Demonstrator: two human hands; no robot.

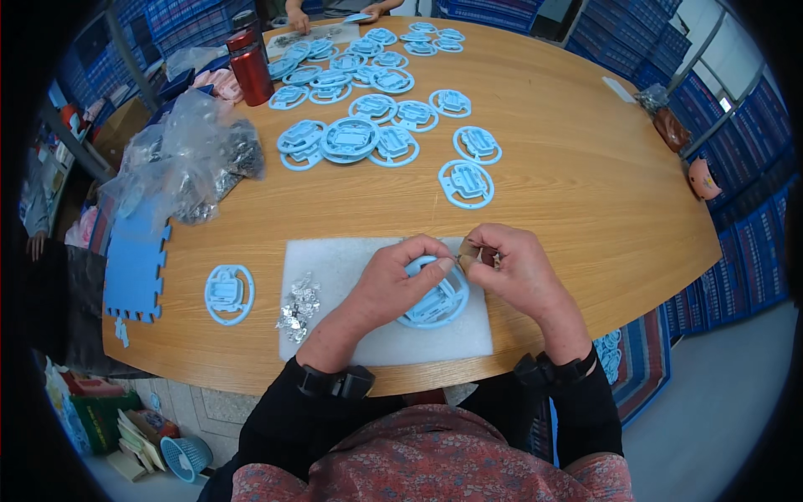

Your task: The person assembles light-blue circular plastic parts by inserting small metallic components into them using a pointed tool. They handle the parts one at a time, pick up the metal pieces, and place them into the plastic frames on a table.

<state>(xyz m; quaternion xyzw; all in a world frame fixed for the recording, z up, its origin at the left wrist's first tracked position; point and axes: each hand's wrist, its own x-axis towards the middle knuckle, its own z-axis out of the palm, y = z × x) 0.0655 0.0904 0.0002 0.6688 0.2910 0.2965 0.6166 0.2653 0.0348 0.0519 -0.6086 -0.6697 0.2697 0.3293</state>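
A light blue round plastic part (440, 303) with a raised shape inside its ring lies tilted on a white foam pad (389, 347). My left hand (393, 272) pinches its upper rim between thumb and fingers. Right beside that, at the upper right rim, my right hand (520, 266) is closed with fingertips together; whatever they grip is too small to make out. Brown covering shows on the right fingers. On the pad's left side sits a small heap of shiny metal pieces (299, 308). One more light blue round part (227, 294) rests on the table left of the pad.
Many similar light blue parts (351, 138) lie scattered and stacked across the wooden table (585, 176). A red bottle (250, 69), clear plastic bags (184, 151) and a blue foam mat (134, 263) occupy the left side. At the far edge, another person's hands (299, 20) are working.
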